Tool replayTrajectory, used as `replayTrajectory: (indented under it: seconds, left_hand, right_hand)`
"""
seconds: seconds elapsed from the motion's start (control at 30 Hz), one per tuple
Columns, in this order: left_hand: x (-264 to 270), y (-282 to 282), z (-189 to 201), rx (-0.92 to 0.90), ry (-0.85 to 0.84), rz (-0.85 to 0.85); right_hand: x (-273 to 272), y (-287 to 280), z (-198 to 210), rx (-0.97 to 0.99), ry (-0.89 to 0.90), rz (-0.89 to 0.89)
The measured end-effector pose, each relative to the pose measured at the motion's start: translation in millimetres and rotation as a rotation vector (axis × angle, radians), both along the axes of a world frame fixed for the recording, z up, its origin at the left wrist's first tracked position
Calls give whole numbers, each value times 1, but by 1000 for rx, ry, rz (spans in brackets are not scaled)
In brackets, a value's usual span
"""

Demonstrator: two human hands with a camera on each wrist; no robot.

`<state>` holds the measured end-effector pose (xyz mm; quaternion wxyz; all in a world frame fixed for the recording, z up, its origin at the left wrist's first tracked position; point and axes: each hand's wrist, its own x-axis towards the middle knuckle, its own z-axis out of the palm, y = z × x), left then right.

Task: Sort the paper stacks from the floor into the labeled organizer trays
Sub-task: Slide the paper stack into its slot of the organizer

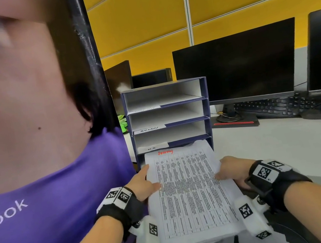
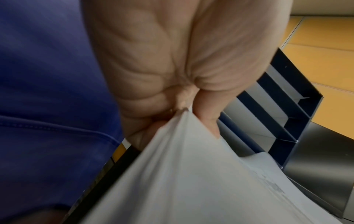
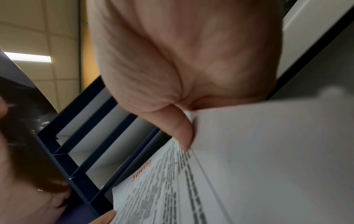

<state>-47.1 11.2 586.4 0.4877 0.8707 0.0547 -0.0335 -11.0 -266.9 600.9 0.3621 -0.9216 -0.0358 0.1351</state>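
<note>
A stack of printed paper (image 1: pixel 189 192) with a red handwritten word at its top is held level between both hands. My left hand (image 1: pixel 144 183) grips its left edge with the thumb on top; my right hand (image 1: pixel 228 170) grips the right edge the same way. The stack's far end sits at the mouth of the lowest slot of a dark blue organizer (image 1: pixel 168 118). Its three upper trays look empty, with white labels on their front lips. The left wrist view shows the paper (image 2: pixel 182 174) pinched by the thumb, the organizer (image 2: pixel 287 121) behind. The right wrist view shows the printed sheet (image 3: pixel 249 166) under the thumb (image 3: pixel 182 130).
The organizer stands on a white desk (image 1: pixel 279 145). To its right are two dark monitors (image 1: pixel 236 64), a black keyboard (image 1: pixel 274 107) and cables. A person in a purple shirt (image 1: pixel 54 210) fills the left side, close to my left arm. Yellow partition panels stand behind.
</note>
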Motion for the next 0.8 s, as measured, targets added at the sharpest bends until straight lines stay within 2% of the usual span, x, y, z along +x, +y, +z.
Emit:
replayTrajectory:
  seconds: [0.1,0.2,0.23,0.33,0.4,0.5,0.63,0.73,0.8]
  left_hand:
    - [9,-1,-4,81,6,25]
    - [23,4,-5,-31,31,40]
    - [29,7,-5,-70,31,47]
    - [44,16,-1,-131,13,93]
    - [50,16,-1,-144,-3,127]
    - [56,14,-5,-140,-21,167]
    - [44,6,-1,-189,-52,202]
    - [22,5,2,-279,25,201]
    - [7,8,1,-277,106,207]
  right_hand:
    - [5,3,-5,18,62,-8]
    - [13,4,1,123,112,-38]
    - [18,4,3,187,121,-42]
    - [29,5,8,546,239,-124]
    - [29,5,9,612,310,-148]
    - [35,-3,4,450,263,-117]
    - [47,-14,6,334,159,-149]
    - [64,-10,2,247,89,-135]
    - [71,-4,-1,239,62,-142]
